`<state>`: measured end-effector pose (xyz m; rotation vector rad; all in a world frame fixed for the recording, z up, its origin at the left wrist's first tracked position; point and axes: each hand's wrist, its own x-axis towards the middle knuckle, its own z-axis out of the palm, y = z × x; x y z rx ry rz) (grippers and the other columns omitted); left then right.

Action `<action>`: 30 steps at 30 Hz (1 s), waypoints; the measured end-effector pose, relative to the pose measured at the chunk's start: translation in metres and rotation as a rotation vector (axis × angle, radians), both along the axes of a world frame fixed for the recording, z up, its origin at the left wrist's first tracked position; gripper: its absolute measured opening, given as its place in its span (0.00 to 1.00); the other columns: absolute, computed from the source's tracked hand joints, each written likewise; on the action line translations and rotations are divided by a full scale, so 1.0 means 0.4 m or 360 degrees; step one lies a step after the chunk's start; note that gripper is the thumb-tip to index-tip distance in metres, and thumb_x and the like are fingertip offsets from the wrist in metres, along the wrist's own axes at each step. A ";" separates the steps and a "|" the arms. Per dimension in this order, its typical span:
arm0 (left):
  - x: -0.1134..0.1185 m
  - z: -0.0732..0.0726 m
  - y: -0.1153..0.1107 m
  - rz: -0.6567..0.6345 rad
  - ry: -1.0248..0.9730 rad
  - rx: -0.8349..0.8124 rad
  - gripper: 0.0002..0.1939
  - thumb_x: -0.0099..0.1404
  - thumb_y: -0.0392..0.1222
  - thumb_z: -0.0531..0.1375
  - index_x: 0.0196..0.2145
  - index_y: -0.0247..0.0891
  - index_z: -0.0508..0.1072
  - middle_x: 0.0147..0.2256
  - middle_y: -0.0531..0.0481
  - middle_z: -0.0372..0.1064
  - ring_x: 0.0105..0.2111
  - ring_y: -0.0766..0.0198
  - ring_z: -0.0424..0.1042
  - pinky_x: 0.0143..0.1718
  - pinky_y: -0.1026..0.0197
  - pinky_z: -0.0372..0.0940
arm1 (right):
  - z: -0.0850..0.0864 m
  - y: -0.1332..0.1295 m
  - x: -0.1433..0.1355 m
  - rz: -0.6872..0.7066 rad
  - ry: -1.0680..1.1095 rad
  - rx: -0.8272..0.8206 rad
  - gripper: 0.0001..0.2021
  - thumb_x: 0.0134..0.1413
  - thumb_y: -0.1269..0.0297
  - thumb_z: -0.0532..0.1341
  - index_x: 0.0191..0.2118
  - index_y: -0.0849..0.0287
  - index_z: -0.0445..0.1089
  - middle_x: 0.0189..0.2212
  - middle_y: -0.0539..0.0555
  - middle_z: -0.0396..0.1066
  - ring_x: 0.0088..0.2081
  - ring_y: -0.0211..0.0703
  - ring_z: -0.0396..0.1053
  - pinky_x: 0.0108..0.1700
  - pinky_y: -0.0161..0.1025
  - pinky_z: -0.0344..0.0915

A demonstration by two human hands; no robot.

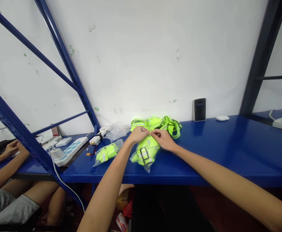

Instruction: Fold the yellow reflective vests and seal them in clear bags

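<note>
A clear zip bag (pixel 145 154) with a folded neon-yellow reflective strap and a black buckle inside hangs at the front of the blue table. My left hand (pixel 139 134) pinches the bag's top edge near its red seal line. On the same edge, close beside it, the fingers of my right hand (pixel 164 138) are pinched too. Behind both hands lies a loose heap of neon-yellow reflective straps (pixel 171 126). To the left, a second clear bag (pixel 107 153) holding a folded yellow strap rests flat on the table.
Empty plastic bags (pixel 118 130) and a white device with wires (pixel 96 139) lie at the back left. A blue rack post (pixel 66 58) divides off a neighbour's place, with a power strip (pixel 70 151) and a co-worker's hands (pixel 12 149). A dark-screened device (pixel 200 109) and a white case (pixel 222 118) are at the wall.
</note>
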<state>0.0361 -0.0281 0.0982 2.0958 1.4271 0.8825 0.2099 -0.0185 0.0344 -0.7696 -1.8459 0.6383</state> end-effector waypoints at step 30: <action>-0.079 -0.199 -0.021 -0.0257 -0.0758 -0.0594 0.17 0.49 0.51 0.68 0.22 0.32 0.74 0.18 0.57 0.57 0.20 0.74 0.53 0.22 0.67 0.49 | -0.010 -0.002 0.003 0.0501 -0.0177 -0.1046 0.11 0.42 0.60 0.70 0.30 0.62 0.80 0.29 0.57 0.77 0.28 0.41 0.69 0.29 0.35 0.63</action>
